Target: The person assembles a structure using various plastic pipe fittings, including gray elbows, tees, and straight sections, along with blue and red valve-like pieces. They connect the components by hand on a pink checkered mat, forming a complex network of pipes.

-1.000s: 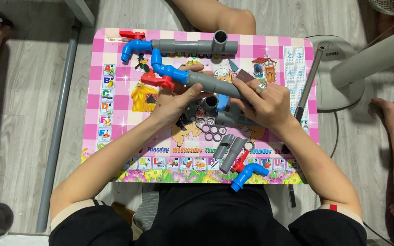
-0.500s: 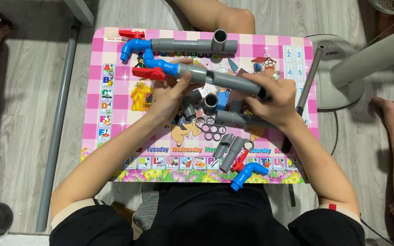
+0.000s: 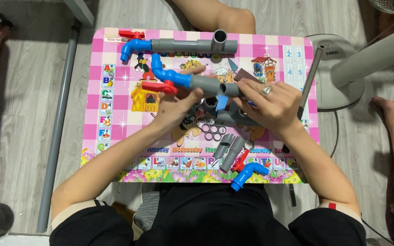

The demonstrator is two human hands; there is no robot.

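Head view, looking down on a small pink checkered table [image 3: 115,150] printed with cartoons and letters. Left hand [image 3: 178,102] wrapped around the grey pipe [image 3: 208,84] of a blue tap with red handle [image 3: 165,78], lifted just above the tabletop, thumb on top, fingers under. Right hand [image 3: 270,107], ring on one finger, closed on the other end of the same grey pipe, at a dark joint [image 3: 231,89]; exact finger contact there partly hidden. Held piece roughly level, tap end pointing left, over the middle of the table. Under and between the hands: more grey fittings [image 3: 233,119], a cluster of small rings [image 3: 210,132]. At the far edge, a second assembly lying flat: blue tap, long grey pipe, tee piece [image 3: 188,44]. Near edge: two short grey pipes [image 3: 230,152] beside another blue tap with red handle [image 3: 247,172], spout hanging over the edge. Fan base [image 3: 338,86] right of the table. Someone else's bare foot [image 3: 388,111] far right, a knee [image 3: 226,18] at top.
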